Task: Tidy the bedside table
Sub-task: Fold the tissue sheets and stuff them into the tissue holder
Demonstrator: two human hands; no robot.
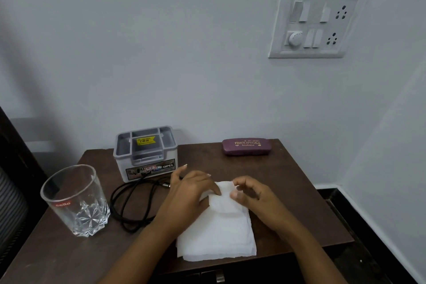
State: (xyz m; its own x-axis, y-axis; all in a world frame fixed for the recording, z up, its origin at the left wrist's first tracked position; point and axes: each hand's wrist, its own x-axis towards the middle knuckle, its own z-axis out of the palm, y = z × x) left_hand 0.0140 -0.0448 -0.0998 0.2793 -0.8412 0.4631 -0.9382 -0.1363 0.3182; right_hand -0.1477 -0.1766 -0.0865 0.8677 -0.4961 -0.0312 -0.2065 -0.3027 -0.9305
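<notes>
Dark wood bedside table (288,191) against pale wall (184,53), switch panel (315,23) above. White tissue (219,233) at front edge; left hand (191,191) lies on its far part, fingers spread; right hand (253,198) pinches its far edge (fingers curled). At left edge, glass (76,200); along back edge, grey box (145,152), spectacle case (246,146)

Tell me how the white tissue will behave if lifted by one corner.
Probably floppy: the white tissue is thin, its folded top edge soft and wrinkled. Likely very light, so it may unfold and droop when lifted.
</notes>
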